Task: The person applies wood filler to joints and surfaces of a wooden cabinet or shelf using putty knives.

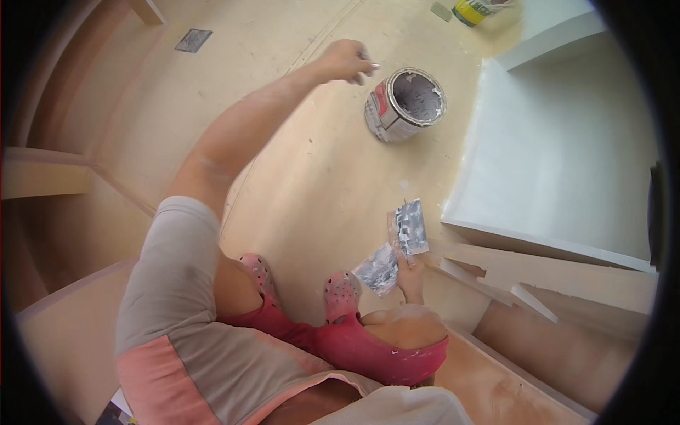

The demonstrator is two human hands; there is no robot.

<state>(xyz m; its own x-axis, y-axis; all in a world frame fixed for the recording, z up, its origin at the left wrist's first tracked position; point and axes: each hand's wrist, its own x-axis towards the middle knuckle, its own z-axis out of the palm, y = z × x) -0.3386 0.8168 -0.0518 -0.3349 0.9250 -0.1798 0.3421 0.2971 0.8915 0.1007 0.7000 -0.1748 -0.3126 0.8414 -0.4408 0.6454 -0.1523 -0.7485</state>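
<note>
Square dark patch (pixel 193 40) on the wooden floor (pixel 297 184), at 11 o'clock, well apart from the hands.

Left hand (pixel 346 61): arm stretched out toward 12 o'clock, fingers curled loosely, holding nothing that can be made out; it hovers just beside the open tin.

Pink clogs (pixel 342 292), one pair, at 6 o'clock under the knees.

Two putty knives (pixel 397 244), broad blades smeared grey-white, overlapping, fanned upward near centre.

Right hand (pixel 409 275): closed round the handles of both blades; the handles themselves are hidden by the fingers.

Open tin (pixel 404 104) of pale filler, at 1 o'clock, rim crusted, standing on the floor.

Yellow container (pixel 476 10), 1 o'clock, cut off by the top edge.

White cabinet panel (pixel 567 156), at 3 o'clock; bare board offcuts (pixel 510 273) lie just below it.
</note>
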